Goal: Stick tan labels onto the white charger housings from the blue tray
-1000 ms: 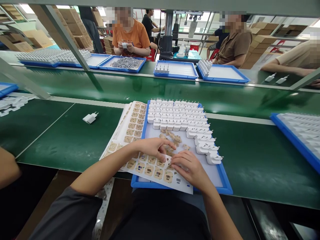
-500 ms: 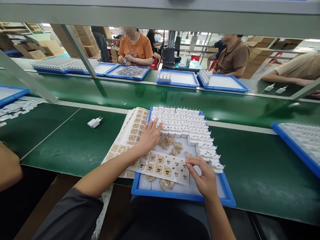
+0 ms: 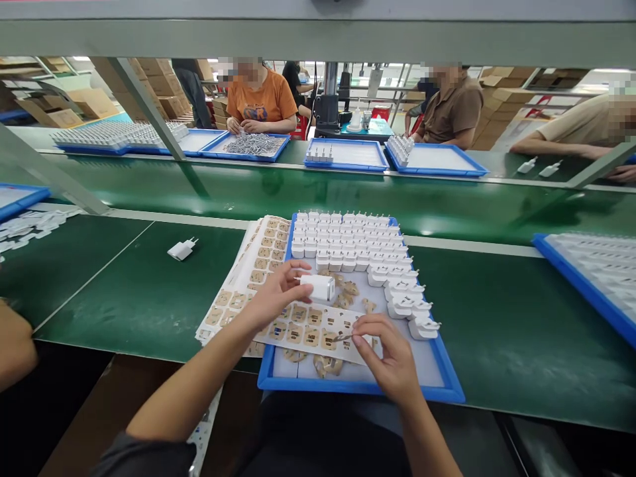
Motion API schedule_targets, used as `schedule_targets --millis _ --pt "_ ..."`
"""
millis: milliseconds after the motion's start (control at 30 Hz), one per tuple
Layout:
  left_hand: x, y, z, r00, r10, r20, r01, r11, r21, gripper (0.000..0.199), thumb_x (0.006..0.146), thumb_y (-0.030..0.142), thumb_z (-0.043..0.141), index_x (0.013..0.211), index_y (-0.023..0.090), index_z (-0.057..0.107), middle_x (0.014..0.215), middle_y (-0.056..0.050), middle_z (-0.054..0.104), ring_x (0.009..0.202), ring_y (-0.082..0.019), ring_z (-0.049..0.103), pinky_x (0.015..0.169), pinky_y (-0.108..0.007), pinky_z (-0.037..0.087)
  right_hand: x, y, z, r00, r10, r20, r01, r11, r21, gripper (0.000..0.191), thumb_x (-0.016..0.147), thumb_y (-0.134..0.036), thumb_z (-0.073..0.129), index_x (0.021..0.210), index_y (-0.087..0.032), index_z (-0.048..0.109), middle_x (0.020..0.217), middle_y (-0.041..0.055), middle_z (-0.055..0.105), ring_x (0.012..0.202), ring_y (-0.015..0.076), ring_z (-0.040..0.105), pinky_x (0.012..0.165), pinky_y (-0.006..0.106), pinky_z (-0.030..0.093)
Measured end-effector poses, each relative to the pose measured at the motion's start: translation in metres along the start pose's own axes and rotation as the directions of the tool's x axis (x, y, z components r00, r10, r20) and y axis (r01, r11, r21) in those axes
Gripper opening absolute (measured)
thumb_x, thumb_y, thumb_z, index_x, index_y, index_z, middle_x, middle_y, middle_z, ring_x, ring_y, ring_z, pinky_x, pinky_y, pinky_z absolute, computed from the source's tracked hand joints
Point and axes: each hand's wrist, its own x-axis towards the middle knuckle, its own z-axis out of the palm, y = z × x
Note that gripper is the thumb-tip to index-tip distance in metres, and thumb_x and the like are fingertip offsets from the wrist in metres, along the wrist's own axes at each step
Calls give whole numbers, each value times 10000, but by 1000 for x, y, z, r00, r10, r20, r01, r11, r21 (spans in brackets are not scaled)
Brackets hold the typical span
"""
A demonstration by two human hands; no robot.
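Note:
My left hand (image 3: pixel 278 295) grips a white charger plug (image 3: pixel 318 289) lying sideways between thumb and fingers, its flat end with port openings facing right. My right hand (image 3: pixel 386 354) pinches a thin, pointed tool, apparently tweezers (image 3: pixel 342 337), its tip over a sticker sheet (image 3: pixel 358 354). Tan cut-out stickers fill that sheet's left part; the right end shows bare white backing with small holes. Beneath it is a blue-rimmed tray (image 3: pixel 328 385). Rows of white charger plugs (image 3: pixel 348 238) stand prongs-up at its back and right side. Crumpled tan film pieces (image 3: pixel 328 366) lie inside.
A stack of sticker sheets (image 3: pixel 263 248) lies left of the tray. One loose plug (image 3: pixel 182 249) rests on the green bench (image 3: pixel 114 291). Another tray (image 3: pixel 591 291) is at right, and white flat parts (image 3: pixel 34 225) lie at left. Co-workers sit across behind more trays.
My left hand has drawn back from the plug rows with one charger plug now in it. My right hand has shifted slightly left and down, the tool still pinched.

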Motion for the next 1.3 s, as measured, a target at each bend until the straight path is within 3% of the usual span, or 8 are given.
schedule_targets --millis 100,233,367,500,567,733,967,1300 --pt "-24 -9 21 991 -114 74 134 917 -376 492 770 446 780 1154 218 572 972 -41 654 862 -175 662 706 -282 587 2 -18 11 994 18 106 -37 982 183 146 925 -121 600 973 -244 663 886 45 712 863 205 684 785 353 563" --pt "-44 -25 37 991 -86 105 128 852 -508 525 738 428 823 1179 217 633 1018 -62 669 909 -198 671 743 -291 588 6 -35 18 989 -9 146 -32 962 272 141 911 -126 608 964 -248 653 883 33 708 847 191 669 789 340 542" --pt "-54 -36 37 990 117 77 -87 944 -319 511 757 295 835 1222 234 630 1098 -71 645 973 -196 674 813 -287 583 4 -36 20 988 27 152 -69 958 277 109 901 -147 619 936 -244 654 883 34 688 862 192 654 794 337 534" --pt "-62 -39 44 951 287 -111 -293 956 -35 335 834 219 766 1117 244 588 1288 -90 583 1113 -216 666 879 -315 589 -1 -33 25 981 92 169 -140 944 297 60 898 -176 639 888 -234 651 835 33 684 802 186 653 753 323 539" --pt "-67 -38 46 946 305 -110 -304 952 24 367 848 224 753 1144 249 538 1376 -122 573 1176 -248 660 898 -350 598 -3 -32 28 980 132 146 -173 932 318 51 903 -197 640 866 -229 652 829 37 691 797 189 660 749 323 546" --pt "-79 -34 39 958 277 72 -278 961 6 393 935 233 647 1293 258 486 1473 -176 543 1294 -301 606 862 -350 619 -1 -31 29 977 183 107 -209 912 353 73 914 -239 644 843 -225 651 782 28 679 746 175 651 696 293 551" --pt "-79 -35 32 909 404 -108 -367 894 257 436 849 252 760 1271 259 649 1232 -115 707 1156 -267 676 722 -270 655 3 -34 26 953 290 84 -299 871 389 58 894 -254 692 852 -228 662 771 14 687 722 153 667 675 251 569" --pt "-77 -21 31 822 568 -33 -510 762 400 473 849 259 771 1310 284 666 1183 -105 724 1080 -232 699 704 -238 640 15 -39 20 932 334 137 -361 882 302 116 895 -323 700 849 -218 680 763 18 679 689 153 644 647 263 569"
